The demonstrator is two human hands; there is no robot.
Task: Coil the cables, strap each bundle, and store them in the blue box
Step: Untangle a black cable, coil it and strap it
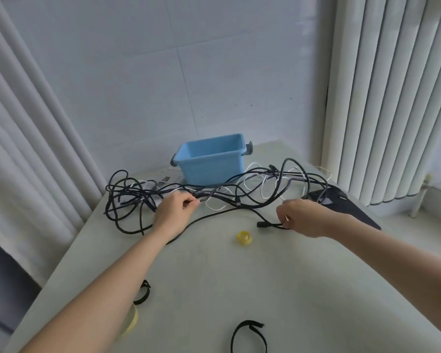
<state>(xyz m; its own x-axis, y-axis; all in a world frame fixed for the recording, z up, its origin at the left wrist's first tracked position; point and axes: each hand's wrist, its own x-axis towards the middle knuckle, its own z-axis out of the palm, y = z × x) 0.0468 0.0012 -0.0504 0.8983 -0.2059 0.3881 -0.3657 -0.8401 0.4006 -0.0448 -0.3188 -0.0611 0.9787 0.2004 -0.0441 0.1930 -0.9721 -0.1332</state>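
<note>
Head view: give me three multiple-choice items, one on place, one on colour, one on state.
1. Where is the blue box? A) near table edge B) behind the tangled cables C) on the floor
2. The rolled strap near the right hand is: A) red B) green C) yellow
3. The right hand is: A) pinching a black cable B) lying flat C) lifting the box
B, the tangle lies before it; C, plainly yellow; A, fingers curl on the cable.
</note>
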